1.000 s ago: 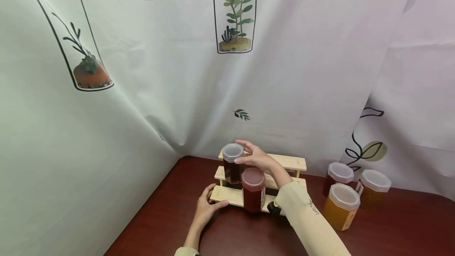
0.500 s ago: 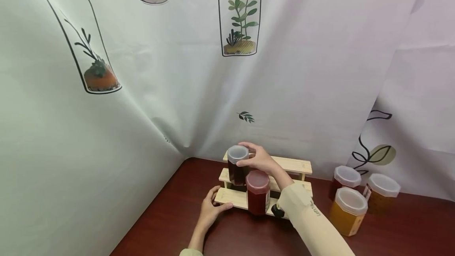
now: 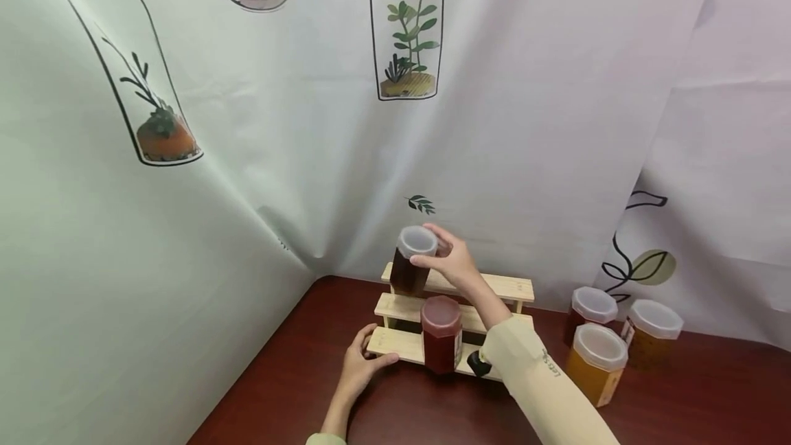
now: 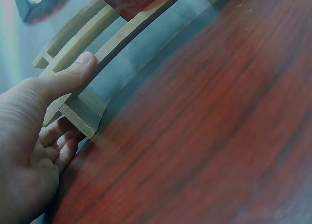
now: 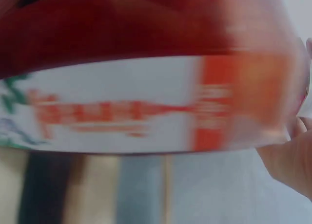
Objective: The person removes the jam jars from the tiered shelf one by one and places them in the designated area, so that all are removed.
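Observation:
My right hand [image 3: 456,265] grips a dark-filled jar [image 3: 408,278] with a translucent octagonal lid, holding it slightly tilted above the left part of a three-step wooden display rack [image 3: 395,343]. At the rack's lowest step, my left hand [image 3: 358,367] holds the left end; the left wrist view shows the thumb [image 4: 80,68] on top and the other fingers curled below. On that lowest step stands a red jar [image 3: 441,349] with a reddish lid. Its printed label [image 5: 117,104] fills much of the right wrist view, blurred, with part of my right hand [image 5: 292,158] at the edge.
On the dark red table [image 3: 395,411], to the right of the rack, stand an amber jar [image 3: 594,373], a dark red jar [image 3: 577,321] and an orange-brown jar [image 3: 650,342]. A printed curtain [image 3: 519,156] hangs close behind the rack and along the left side.
My right hand has lifted the dark jar up and back from the rack's middle step, and the jar now tilts. The left hand keeps its hold on the rack.

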A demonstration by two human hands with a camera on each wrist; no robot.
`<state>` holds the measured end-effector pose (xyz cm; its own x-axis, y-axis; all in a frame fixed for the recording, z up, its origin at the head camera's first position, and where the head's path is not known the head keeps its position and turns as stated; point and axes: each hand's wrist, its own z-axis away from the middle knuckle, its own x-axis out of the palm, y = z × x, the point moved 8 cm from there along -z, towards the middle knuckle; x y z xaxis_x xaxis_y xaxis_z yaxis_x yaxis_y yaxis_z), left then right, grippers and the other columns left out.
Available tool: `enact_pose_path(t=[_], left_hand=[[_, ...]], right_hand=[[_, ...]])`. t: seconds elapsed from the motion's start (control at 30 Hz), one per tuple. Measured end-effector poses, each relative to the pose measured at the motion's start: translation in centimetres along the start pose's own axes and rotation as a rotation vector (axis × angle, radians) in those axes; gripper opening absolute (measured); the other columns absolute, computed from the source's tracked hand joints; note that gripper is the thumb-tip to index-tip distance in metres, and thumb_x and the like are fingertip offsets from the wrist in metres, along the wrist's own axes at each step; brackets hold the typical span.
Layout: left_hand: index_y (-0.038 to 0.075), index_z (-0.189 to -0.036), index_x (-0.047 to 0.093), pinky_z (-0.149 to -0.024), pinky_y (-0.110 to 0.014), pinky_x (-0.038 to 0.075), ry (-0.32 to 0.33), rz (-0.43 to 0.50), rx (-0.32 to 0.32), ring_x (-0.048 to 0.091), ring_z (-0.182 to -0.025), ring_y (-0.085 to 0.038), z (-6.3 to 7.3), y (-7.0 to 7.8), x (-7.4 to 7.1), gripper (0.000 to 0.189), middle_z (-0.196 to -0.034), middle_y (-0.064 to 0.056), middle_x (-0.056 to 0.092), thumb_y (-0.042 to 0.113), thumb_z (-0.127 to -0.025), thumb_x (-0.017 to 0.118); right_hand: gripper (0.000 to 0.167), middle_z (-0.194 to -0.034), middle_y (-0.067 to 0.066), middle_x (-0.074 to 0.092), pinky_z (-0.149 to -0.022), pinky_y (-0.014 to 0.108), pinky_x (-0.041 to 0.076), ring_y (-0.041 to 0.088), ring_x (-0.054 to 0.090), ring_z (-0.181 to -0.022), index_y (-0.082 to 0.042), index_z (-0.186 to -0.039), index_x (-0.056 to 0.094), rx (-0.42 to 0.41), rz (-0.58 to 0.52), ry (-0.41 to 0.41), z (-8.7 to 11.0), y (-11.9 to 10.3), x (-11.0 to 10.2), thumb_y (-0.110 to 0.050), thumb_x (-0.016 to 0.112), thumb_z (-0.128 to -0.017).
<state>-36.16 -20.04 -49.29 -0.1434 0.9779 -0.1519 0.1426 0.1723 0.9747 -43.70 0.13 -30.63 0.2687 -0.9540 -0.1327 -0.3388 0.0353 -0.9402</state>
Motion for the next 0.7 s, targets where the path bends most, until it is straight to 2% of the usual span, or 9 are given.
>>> enact_pose_path(t=[0.17, 0.33, 0.43, 0.57, 0.63, 0.7], left_hand=[[-0.004, -0.144, 0.039, -0.078, -0.02, 0.046, 0.009, -0.001, 0.014, 0.057, -0.09, -0.006, -0.1, -0.2, 0.0, 0.085, -0.124, -0.021, 0.063, 0.013, -0.074, 0.084], [-0.003, -0.143, 0.04, -0.079, -0.021, 0.046, 0.012, -0.018, 0.025, 0.057, -0.091, -0.007, -0.7, 0.0, 0.3, 0.083, -0.123, -0.019, 0.064, 0.012, -0.074, 0.084], [-0.003, -0.143, 0.04, -0.078, -0.021, 0.047, 0.017, -0.021, 0.017, 0.058, -0.09, -0.008, -0.7, -0.2, 0.2, 0.082, -0.124, -0.02, 0.064, 0.01, -0.075, 0.084], [-0.003, -0.144, 0.04, -0.077, -0.02, 0.047, 0.022, -0.024, -0.005, 0.058, -0.09, -0.008, -0.3, -0.5, -0.3, 0.082, -0.125, -0.02, 0.063, 0.01, -0.075, 0.083], [-0.003, -0.143, 0.04, -0.076, -0.02, 0.047, 0.02, -0.03, -0.002, 0.058, -0.09, -0.007, -0.3, -0.3, -0.3, 0.082, -0.125, -0.021, 0.063, 0.01, -0.075, 0.083], [-0.003, -0.143, 0.041, -0.076, -0.02, 0.047, 0.019, -0.03, 0.003, 0.057, -0.089, -0.006, -0.4, -0.2, -0.1, 0.082, -0.125, -0.021, 0.063, 0.01, -0.075, 0.084]], right_hand=[[0.077, -0.137, 0.016, 0.057, -0.1, 0.038, 0.049, 0.024, 0.059, -0.118, -0.014, -0.147, 0.043, -0.043, -0.028, 0.111, 0.8, -3.1, -3.6, -0.007, 0.078, -0.078], [0.075, -0.142, 0.015, 0.055, -0.094, 0.021, 0.048, 0.003, 0.059, -0.108, -0.014, -0.148, 0.041, -0.059, 0.041, 0.234, 2.7, -5.6, -8.8, -0.009, 0.077, -0.082], [0.073, -0.131, 0.004, 0.062, -0.086, 0.013, 0.049, -0.005, 0.06, -0.103, -0.012, -0.147, 0.043, -0.079, 0.079, 0.293, 4.4, -6.4, -11.4, -0.009, 0.078, -0.082], [0.073, -0.118, -0.011, 0.062, -0.08, 0.012, 0.051, -0.009, 0.059, -0.099, -0.016, -0.146, 0.046, -0.08, 0.186, 0.364, 7.1, -6.9, -14.5, -0.015, 0.079, -0.082], [0.072, -0.116, -0.013, 0.063, -0.077, 0.011, 0.051, -0.01, 0.059, -0.097, -0.02, -0.145, 0.047, -0.077, 0.261, 0.409, 8.6, -7.2, -16.3, -0.019, 0.08, -0.081], [0.071, -0.109, -0.02, 0.064, -0.074, 0.01, 0.05, -0.01, 0.06, -0.094, -0.022, -0.144, 0.05, -0.078, 0.287, 0.465, 10.3, -7.5, -18.2, -0.019, 0.081, -0.08]])
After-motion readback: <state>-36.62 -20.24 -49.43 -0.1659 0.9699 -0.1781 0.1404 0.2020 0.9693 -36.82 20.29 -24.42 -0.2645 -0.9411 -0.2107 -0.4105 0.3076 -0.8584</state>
